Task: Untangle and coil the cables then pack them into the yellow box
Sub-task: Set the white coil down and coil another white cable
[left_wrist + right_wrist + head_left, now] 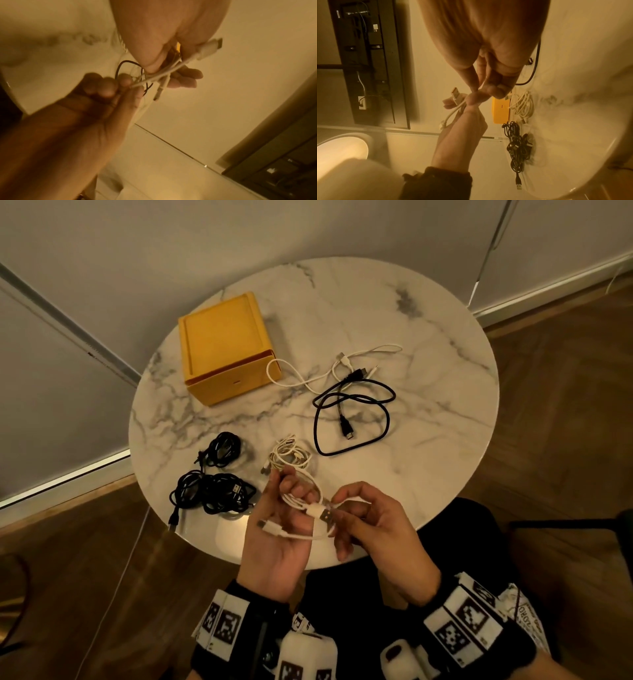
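Left hand point(274, 537) fingers curled through white cable point(301, 498) loops, gripping coil above near table point(428, 440) edge. Right hand point(371, 522) pinches same cable near USB plug point(320, 513). On table, left to right: black bundles point(212, 491), closed yellow box point(227, 349), white coil point(289, 457), loose black cable point(352, 419).

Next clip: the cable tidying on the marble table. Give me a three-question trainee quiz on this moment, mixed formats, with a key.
1. True or false: the yellow box already has its lid off.
2. Which cable do the left hand and right hand hold? A. white cable B. loose black cable C. a red cable
3. How many black bundles lie near the table's left edge?

Key: 1 false, the lid is on. 2 A. 3 two.
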### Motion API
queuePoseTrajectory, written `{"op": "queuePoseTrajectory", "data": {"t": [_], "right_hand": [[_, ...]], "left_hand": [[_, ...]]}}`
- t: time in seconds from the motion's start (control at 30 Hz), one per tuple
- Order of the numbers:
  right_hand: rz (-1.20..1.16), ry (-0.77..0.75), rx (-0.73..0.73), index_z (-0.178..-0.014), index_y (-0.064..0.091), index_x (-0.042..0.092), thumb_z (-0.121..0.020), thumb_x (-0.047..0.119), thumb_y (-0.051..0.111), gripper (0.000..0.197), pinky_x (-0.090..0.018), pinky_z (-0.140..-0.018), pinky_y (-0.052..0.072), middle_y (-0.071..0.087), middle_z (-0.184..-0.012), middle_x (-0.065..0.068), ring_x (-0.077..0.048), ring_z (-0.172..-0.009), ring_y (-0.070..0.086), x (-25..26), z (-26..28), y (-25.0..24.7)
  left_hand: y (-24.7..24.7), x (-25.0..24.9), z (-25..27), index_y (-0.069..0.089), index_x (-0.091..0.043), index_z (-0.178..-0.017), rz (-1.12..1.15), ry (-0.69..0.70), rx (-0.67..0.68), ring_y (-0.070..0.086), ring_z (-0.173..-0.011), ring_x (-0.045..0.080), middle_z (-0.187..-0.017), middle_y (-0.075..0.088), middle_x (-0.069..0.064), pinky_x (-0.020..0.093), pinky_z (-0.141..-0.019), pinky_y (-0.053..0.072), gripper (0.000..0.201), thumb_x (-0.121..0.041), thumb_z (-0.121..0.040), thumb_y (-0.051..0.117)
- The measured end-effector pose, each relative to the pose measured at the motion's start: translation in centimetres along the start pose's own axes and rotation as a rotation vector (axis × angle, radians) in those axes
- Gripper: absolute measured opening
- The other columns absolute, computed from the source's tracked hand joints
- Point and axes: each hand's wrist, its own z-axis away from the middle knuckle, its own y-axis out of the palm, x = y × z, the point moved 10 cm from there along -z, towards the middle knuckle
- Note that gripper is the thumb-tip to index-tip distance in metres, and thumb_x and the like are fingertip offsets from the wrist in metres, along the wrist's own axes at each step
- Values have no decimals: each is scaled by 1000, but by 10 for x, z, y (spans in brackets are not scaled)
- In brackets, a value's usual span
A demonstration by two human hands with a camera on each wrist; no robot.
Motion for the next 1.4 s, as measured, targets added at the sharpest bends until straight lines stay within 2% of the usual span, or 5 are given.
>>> {"op": "queuePoseTrajectory", "data": {"t": [0.23,0.5,0.7,0.9,1.4], "right_hand": [[286,-42,86,-93,68,8,-81,-8,68,20,-31,-74,55,72,-87,-7,-20,-77,70,10,8,19],[737,-273,-27,-82,63,21,-80,12,74,15,-15,-63,41,61,-72,9,-9,-66,56,46,14,5],[941,-474,-26,-110,64,19,-81,10,70,31,-9,-73,38,51,-109,5,-8,-78,57,57,14,9],[975,-592,37,-97,66,14,-88,23,64,13,-30,-69,50,54,-104,1,-4,-81,54,58,13,19],[691,-547,98,-78,61,10,-93,9,62,14,-24,-66,48,59,-82,8,-12,-69,58,82,27,35]], "left_hand": [[-4,-11,-12,65,-9,-73,27,99,-72,58,-60,6,-70,54,-3,17,-62,51,41,-17,-103,38],[6,-9,-8,58,-11,-75,0,127,-7,47,-50,6,-57,48,-6,16,-54,43,27,-21,-94,43],[13,-1,-4,61,-8,-76,82,66,56,47,-49,8,-57,47,-4,21,-52,45,21,-16,-93,53],[16,0,-5,57,-10,-77,126,31,73,50,-54,8,-62,50,-4,20,-55,47,21,-16,-95,48],[33,-19,16,65,-4,-93,-867,569,92,68,-79,16,-79,72,5,24,-75,53,18,-18,-86,57]]}}
